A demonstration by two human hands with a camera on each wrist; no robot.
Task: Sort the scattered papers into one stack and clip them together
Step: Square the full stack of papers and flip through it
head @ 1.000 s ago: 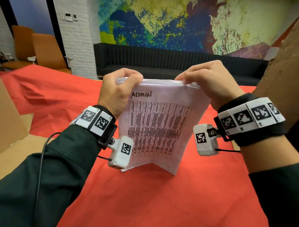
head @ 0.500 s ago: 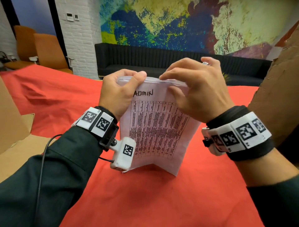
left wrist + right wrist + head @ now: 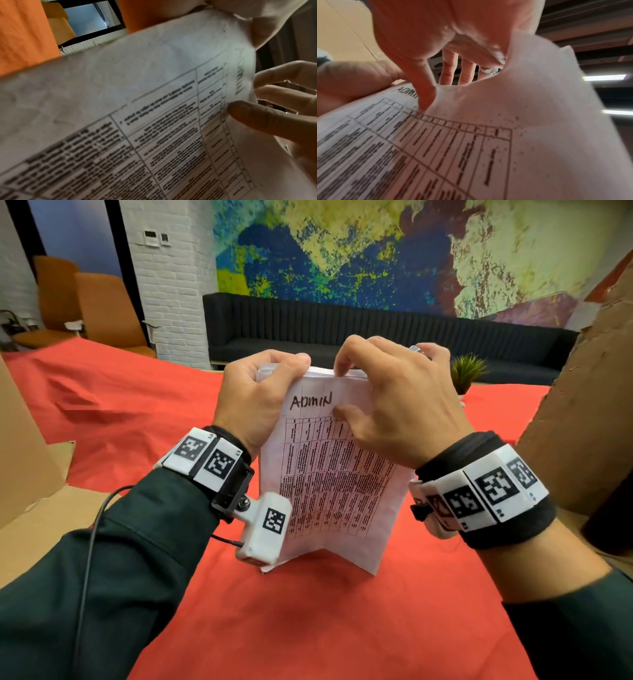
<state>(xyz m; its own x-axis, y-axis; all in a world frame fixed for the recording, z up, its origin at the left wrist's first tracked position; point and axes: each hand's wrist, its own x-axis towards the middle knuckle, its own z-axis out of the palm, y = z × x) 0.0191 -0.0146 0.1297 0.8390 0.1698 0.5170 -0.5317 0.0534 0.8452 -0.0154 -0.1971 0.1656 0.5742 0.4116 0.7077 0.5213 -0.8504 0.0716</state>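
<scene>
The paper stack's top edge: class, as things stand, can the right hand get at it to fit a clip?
Probably yes: the right hand already pinches the paper stack at its top edge, beside the left hand. No clip shows.

Both forearms wear dark green-black sleeves; the cuff of the left one shows a stitched seam at the lower left of the frame. Each wrist carries a black fabric band ringed with white blocks, each block printed with a black square marker; small letters and numbers sit at the blocks' edges. A black bracket with a silver screw hangs a white camera box below the left wrist, itself marked with a square code; a thin black cable runs from it along the sleeve. A silver ring sits on one finger of the right hand.
</scene>
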